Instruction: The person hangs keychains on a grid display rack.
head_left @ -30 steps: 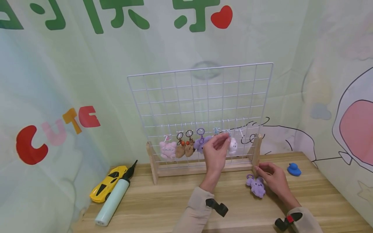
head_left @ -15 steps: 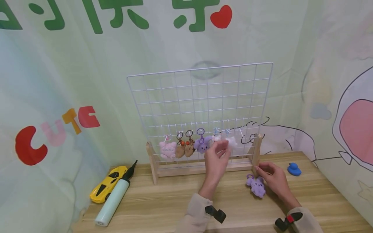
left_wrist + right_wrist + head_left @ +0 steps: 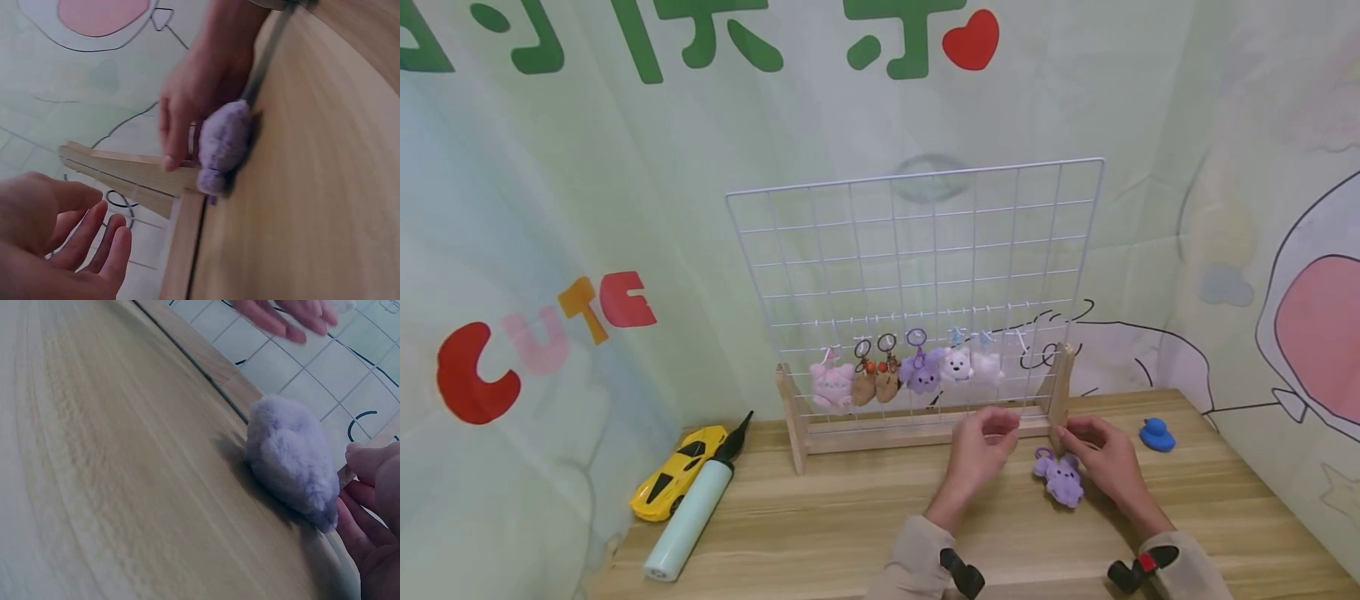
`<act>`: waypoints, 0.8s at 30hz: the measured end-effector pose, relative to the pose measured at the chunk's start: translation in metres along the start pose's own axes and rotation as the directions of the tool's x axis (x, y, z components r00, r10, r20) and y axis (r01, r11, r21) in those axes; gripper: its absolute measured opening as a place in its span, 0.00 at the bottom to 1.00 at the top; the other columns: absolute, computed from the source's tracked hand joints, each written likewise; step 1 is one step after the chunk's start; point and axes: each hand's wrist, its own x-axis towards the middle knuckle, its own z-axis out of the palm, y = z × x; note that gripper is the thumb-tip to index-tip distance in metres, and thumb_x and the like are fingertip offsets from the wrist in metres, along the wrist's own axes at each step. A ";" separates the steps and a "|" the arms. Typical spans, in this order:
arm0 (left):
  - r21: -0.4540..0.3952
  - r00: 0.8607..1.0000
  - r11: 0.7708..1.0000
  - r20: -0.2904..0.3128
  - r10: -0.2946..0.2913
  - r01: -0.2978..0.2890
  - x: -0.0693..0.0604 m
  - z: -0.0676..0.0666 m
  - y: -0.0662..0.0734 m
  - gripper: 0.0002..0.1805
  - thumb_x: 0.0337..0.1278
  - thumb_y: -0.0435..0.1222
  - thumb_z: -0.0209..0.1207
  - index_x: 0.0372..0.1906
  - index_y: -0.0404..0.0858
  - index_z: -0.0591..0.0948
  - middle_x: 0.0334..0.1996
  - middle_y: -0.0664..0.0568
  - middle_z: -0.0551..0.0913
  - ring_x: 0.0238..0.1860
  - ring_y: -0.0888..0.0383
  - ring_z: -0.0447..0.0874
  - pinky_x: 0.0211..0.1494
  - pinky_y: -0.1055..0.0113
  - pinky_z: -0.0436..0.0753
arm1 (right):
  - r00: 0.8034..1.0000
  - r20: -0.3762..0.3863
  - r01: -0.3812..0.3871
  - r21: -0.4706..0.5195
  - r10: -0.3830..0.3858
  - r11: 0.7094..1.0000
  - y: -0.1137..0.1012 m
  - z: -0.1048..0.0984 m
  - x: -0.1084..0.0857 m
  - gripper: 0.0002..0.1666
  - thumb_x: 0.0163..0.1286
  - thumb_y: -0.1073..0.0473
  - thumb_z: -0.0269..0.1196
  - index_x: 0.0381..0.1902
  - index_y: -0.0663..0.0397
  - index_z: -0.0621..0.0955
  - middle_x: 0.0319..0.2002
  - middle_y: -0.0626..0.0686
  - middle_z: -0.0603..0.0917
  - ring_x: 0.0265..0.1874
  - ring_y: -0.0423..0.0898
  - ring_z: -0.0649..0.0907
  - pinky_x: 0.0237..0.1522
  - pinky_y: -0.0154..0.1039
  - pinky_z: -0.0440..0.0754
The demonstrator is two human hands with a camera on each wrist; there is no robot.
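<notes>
My left hand [image 3: 981, 450] hovers in front of the rack's wooden base bar [image 3: 880, 437], fingers loosely bent and holding nothing. With thumb and fingers, my right hand [image 3: 1105, 458] pinches the foot of the rack's right wooden leg [image 3: 1060, 387]. Between the hands a purple plush keychain [image 3: 1063, 483] lies on the table, its ring towards the rack. On hooks along the white wire grid [image 3: 915, 177] hang a pink plush [image 3: 832, 386], two brown ones [image 3: 887, 387], another purple plush keychain [image 3: 921, 372] and two white plushes [image 3: 957, 365]. The rightmost hook [image 3: 1019, 337] is bare.
At the table's left lie a yellow toy car [image 3: 677, 475] and a pale green hand pump [image 3: 692, 521] with a black nozzle. A blue toy duck [image 3: 1157, 436] sits at the right. Printed cloth surrounds the wooden table [image 3: 805, 533] behind and at both sides.
My left hand has come away from the white plushes, down and to the right, leaving them in plain sight on their hooks. The right hand and the lying purple keychain stay put.
</notes>
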 end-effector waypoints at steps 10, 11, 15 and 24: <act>0.180 0.977 0.983 0.211 -0.016 -0.023 -0.004 0.025 -0.025 0.10 0.72 0.27 0.65 0.52 0.34 0.89 0.50 0.44 0.93 0.47 0.61 0.92 0.53 0.75 0.87 | 1.000 -0.004 0.011 0.018 -0.011 1.000 0.000 -0.001 0.000 0.27 0.78 0.45 0.70 0.59 0.62 0.84 0.59 0.66 0.89 0.51 0.35 0.89 0.52 0.24 0.86; 0.212 0.975 0.976 0.221 -0.009 -0.039 -0.003 0.026 -0.027 0.10 0.72 0.27 0.64 0.53 0.35 0.90 0.50 0.45 0.93 0.47 0.62 0.91 0.52 0.76 0.86 | 1.000 -0.005 0.013 0.019 -0.013 1.000 0.000 -0.002 0.000 0.27 0.78 0.46 0.70 0.59 0.62 0.85 0.58 0.66 0.89 0.49 0.29 0.87 0.51 0.23 0.85; 0.358 0.964 0.925 0.265 0.030 -0.128 -0.001 0.031 -0.032 0.16 0.71 0.23 0.59 0.54 0.38 0.91 0.52 0.47 0.92 0.51 0.62 0.89 0.57 0.75 0.85 | 1.000 -0.007 0.017 0.015 -0.017 1.000 0.001 -0.002 0.001 0.26 0.77 0.45 0.70 0.59 0.62 0.85 0.58 0.65 0.90 0.45 0.20 0.80 0.49 0.18 0.81; 0.481 0.948 0.861 0.319 0.000 -0.162 -0.005 0.027 -0.036 0.16 0.69 0.28 0.65 0.57 0.40 0.90 0.65 0.45 0.81 0.59 0.57 0.86 0.63 0.74 0.82 | 1.000 -0.013 0.027 0.031 -0.027 0.999 0.003 0.000 0.001 0.25 0.77 0.47 0.71 0.58 0.63 0.85 0.57 0.66 0.90 0.44 0.20 0.81 0.48 0.16 0.79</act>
